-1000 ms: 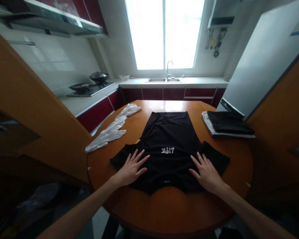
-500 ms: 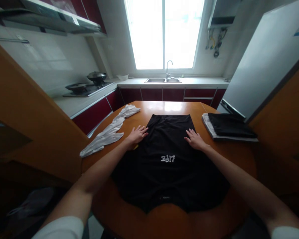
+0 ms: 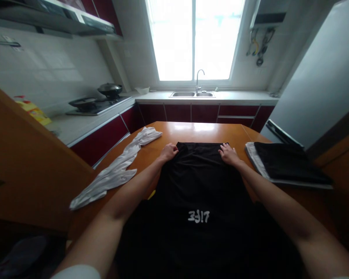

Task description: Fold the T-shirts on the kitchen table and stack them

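Note:
A black T-shirt (image 3: 197, 186) lies spread on the table, its white "LIFE" print upside down to me and its straight hem at the far end. At the hem's left corner my left hand (image 3: 169, 152) has its fingers bent together on the cloth's edge, closed on it. My right hand (image 3: 229, 155) rests on the shirt by the right corner of the hem, fingers stretched and slightly apart. Small wrinkles run across the cloth between the hands. A bit of something yellow (image 3: 151, 195) shows at the shirt's left side.
On the wooden table (image 3: 189, 130), a crumpled white garment (image 3: 119, 166) lies to the left. Folded black and white clothes (image 3: 291, 162) are stacked at the right. Beyond are a counter with a sink (image 3: 183, 94), a stove with pans (image 3: 110, 90), and a fridge (image 3: 317, 77) at right.
Both hands have moved forward along the shirt to its far hem corners. The left fingers, spread before, have closed on the edge. My view has shifted closer over the table.

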Action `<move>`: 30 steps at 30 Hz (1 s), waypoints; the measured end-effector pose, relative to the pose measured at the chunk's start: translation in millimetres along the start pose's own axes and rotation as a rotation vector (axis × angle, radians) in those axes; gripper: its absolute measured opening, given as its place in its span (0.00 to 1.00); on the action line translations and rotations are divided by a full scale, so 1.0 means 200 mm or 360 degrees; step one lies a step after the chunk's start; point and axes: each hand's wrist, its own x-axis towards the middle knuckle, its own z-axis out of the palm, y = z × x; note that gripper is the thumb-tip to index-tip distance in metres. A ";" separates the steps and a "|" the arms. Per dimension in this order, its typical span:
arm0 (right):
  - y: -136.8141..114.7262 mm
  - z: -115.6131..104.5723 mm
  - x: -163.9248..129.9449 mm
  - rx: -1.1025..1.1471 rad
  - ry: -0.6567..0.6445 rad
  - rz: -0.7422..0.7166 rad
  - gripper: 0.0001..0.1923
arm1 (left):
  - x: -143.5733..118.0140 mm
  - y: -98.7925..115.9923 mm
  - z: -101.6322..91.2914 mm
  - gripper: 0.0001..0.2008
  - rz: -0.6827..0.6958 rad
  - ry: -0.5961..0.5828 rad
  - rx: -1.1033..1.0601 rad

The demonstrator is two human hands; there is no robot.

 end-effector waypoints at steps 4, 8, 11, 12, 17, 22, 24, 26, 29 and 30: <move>0.12 0.07 0.08 -0.0037 -0.0120 0.0068 0.31 | 0.08 -0.08 0.01 0.05 -0.0206 0.0116 -0.0159; 0.19 0.13 0.11 0.0010 0.0016 0.0145 0.31 | 0.13 -0.18 0.00 0.07 -0.0552 0.0272 -0.0353; 0.20 0.12 0.16 0.0089 0.0132 0.0167 0.30 | 0.16 -0.21 -0.02 0.08 -0.0710 0.0223 -0.0519; 0.20 0.12 0.18 0.0099 0.0176 0.0165 0.29 | 0.17 -0.21 -0.02 0.09 -0.0731 0.0194 -0.0557; 0.20 0.09 0.26 0.0086 0.0252 0.0222 0.27 | 0.24 -0.18 -0.02 0.17 -0.0721 0.0071 -0.0534; 0.22 0.10 0.30 0.0044 0.0196 0.0305 0.26 | 0.33 -0.16 0.01 0.17 -0.0629 0.0169 -0.0318; 0.24 0.09 0.31 0.0030 0.0206 0.0332 0.26 | 0.34 -0.15 0.02 0.18 -0.0576 0.0228 -0.0237; 0.24 0.08 0.31 0.0000 0.0285 0.0347 0.26 | 0.33 -0.14 0.04 0.20 -0.0515 0.0287 -0.0173; 0.22 0.08 0.31 -0.0023 0.0472 0.0324 0.26 | 0.28 -0.10 0.09 0.21 -0.0236 0.0306 -0.0064; 0.21 0.09 0.31 -0.0021 0.0484 0.0291 0.25 | 0.26 -0.09 0.11 0.20 -0.0078 0.0236 -0.0006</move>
